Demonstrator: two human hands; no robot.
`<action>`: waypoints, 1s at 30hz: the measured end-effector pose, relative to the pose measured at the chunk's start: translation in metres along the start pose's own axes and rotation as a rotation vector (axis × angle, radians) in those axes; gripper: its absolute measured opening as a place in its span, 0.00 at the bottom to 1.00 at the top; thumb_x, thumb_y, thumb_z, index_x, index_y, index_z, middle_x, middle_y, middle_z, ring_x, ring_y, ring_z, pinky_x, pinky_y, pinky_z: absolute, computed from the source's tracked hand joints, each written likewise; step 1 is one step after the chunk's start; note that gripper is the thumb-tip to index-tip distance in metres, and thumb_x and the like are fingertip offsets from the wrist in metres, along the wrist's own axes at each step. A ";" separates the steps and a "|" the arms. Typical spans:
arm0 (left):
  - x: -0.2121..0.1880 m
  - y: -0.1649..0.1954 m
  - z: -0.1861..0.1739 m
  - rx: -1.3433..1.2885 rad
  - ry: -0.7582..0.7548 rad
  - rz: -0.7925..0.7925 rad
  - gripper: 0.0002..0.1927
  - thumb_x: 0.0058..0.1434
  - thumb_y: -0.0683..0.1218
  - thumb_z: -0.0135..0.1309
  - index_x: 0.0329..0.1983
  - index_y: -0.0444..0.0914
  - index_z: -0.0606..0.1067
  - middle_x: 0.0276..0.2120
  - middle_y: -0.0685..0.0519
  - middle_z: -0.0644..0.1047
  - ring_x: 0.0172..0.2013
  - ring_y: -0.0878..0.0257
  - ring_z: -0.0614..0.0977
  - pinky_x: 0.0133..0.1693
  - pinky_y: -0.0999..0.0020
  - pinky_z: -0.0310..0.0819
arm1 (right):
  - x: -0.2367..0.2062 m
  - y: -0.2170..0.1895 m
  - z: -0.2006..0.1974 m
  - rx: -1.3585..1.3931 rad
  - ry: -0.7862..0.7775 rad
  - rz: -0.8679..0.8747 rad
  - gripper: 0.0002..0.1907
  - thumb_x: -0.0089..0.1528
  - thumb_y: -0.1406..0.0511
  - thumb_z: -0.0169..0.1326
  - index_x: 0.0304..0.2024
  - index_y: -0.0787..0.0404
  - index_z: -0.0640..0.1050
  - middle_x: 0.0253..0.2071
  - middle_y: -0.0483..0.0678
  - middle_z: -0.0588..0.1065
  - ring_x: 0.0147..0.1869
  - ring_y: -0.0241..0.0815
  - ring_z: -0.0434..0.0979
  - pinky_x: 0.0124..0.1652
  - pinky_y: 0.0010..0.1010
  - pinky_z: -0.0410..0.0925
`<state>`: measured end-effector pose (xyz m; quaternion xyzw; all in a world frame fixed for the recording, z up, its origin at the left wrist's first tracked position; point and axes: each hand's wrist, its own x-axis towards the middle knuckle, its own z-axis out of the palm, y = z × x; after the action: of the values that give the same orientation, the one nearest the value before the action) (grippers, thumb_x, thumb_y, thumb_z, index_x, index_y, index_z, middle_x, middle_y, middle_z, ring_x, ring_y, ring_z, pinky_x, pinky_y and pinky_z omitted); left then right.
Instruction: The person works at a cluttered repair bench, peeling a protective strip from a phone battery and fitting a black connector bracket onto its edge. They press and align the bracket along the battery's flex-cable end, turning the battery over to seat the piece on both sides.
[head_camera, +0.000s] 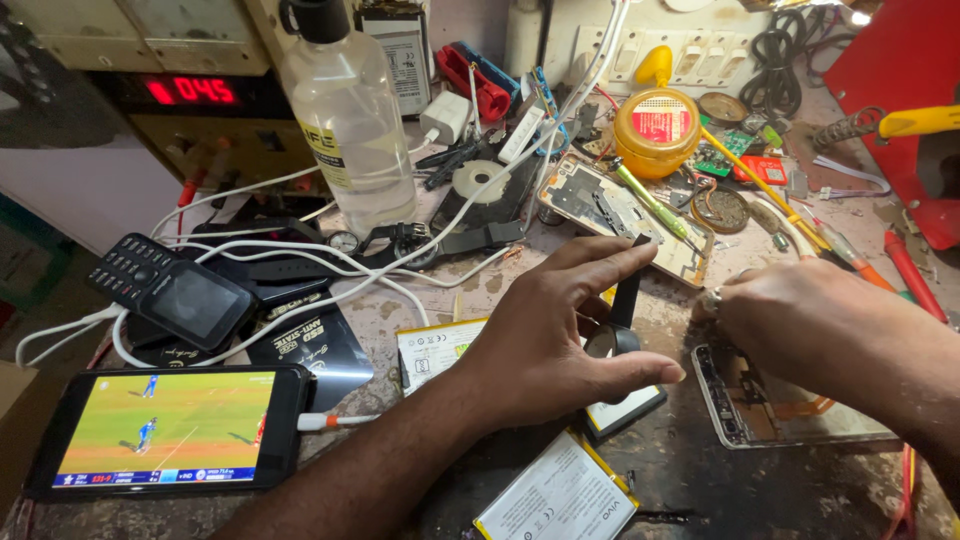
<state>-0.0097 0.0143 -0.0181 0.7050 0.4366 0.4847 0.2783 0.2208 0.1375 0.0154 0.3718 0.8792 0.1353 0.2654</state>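
While the right hand hides its own fingertips, so can't tell its grip, the left hand pinches a black strap-like part dead centre; the clear bottle at 11 o'clock looks near-empty.

This is a phone repair workshop. The scuffed worktop carries an opened phone frame, a stripped phone body, loose batteries, a screwdriver, a flux tin, a solvent bottle, tangled cables and a bench power supply with a red readout.
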 end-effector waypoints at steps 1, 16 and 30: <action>0.000 0.000 0.001 -0.001 -0.001 0.006 0.47 0.49 0.57 0.72 0.71 0.36 0.70 0.69 0.45 0.70 0.63 0.58 0.79 0.57 0.66 0.80 | -0.001 -0.001 -0.001 0.052 0.019 -0.016 0.05 0.59 0.64 0.57 0.33 0.54 0.83 0.33 0.48 0.81 0.40 0.47 0.85 0.42 0.39 0.77; 0.003 0.010 -0.014 0.037 -0.014 -0.075 0.45 0.47 0.54 0.72 0.69 0.40 0.70 0.67 0.49 0.71 0.52 0.62 0.83 0.49 0.69 0.82 | -0.018 0.018 -0.025 0.648 0.269 -0.126 0.17 0.58 0.57 0.62 0.50 0.41 0.86 0.41 0.41 0.83 0.38 0.37 0.84 0.39 0.33 0.78; 0.002 0.012 -0.013 -0.137 -0.072 -0.100 0.46 0.48 0.52 0.71 0.71 0.40 0.68 0.69 0.50 0.68 0.51 0.62 0.83 0.48 0.67 0.85 | -0.009 0.006 -0.031 0.808 -0.108 0.088 0.19 0.58 0.65 0.66 0.53 0.47 0.84 0.36 0.46 0.81 0.40 0.40 0.80 0.42 0.34 0.74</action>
<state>-0.0178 0.0100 -0.0028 0.6787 0.4266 0.4732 0.3653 0.2120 0.1339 0.0464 0.4901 0.8295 -0.2296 0.1376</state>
